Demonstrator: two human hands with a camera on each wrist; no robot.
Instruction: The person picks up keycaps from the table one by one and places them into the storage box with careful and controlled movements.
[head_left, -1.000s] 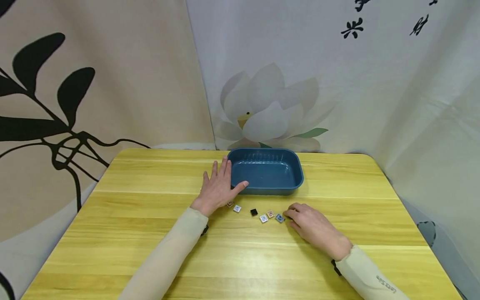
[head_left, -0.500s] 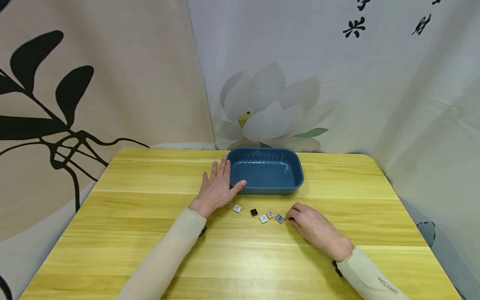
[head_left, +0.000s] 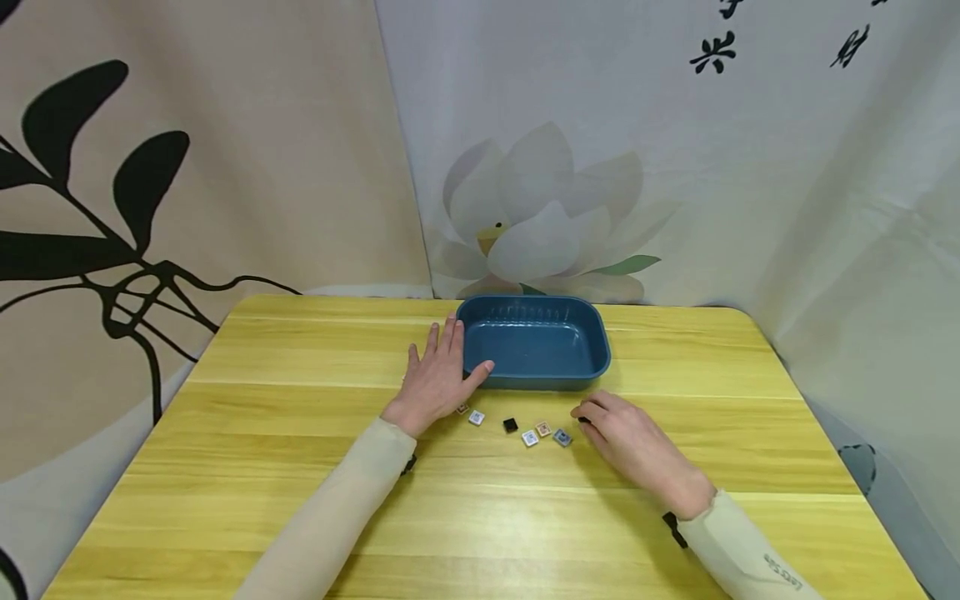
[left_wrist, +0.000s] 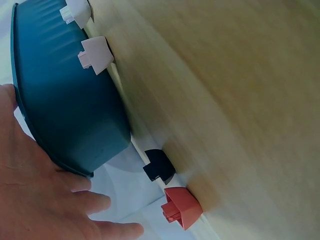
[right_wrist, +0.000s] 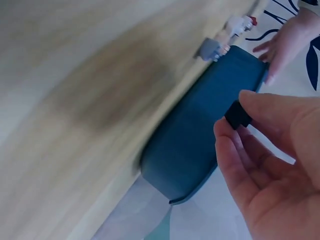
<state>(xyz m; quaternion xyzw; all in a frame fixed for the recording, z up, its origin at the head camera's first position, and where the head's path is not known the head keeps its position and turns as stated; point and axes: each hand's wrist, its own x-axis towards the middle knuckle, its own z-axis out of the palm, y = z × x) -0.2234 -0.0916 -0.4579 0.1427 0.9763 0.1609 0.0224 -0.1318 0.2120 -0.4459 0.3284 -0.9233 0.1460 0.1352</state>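
My left hand (head_left: 435, 379) rests with spread, straight fingers against the left side of a blue plastic basin (head_left: 532, 348), its thumb over the near rim. My right hand (head_left: 626, 437) pinches a small black keycap (right_wrist: 237, 116) between thumb and fingertips, a little above the table and in front of the basin's right corner. On the table lie several loose keycaps: a blue-grey one (head_left: 562, 437), a tan one (head_left: 543, 429), white ones (head_left: 530, 438) and a black one (head_left: 510, 425). In the left wrist view, a red keycap (left_wrist: 184, 206) and another black keycap (left_wrist: 159, 166) show near the left hand.
The wooden table (head_left: 450, 517) reaches back to a printed curtain (head_left: 585, 150) with a flower on it. The basin stands near the table's back edge. In the head view, the left hand partly covers the leftmost keycaps.
My right hand has risen slightly from beside the blue-grey keycap, and the black keycap in its fingertips has come into sight. My left hand stays at the basin.
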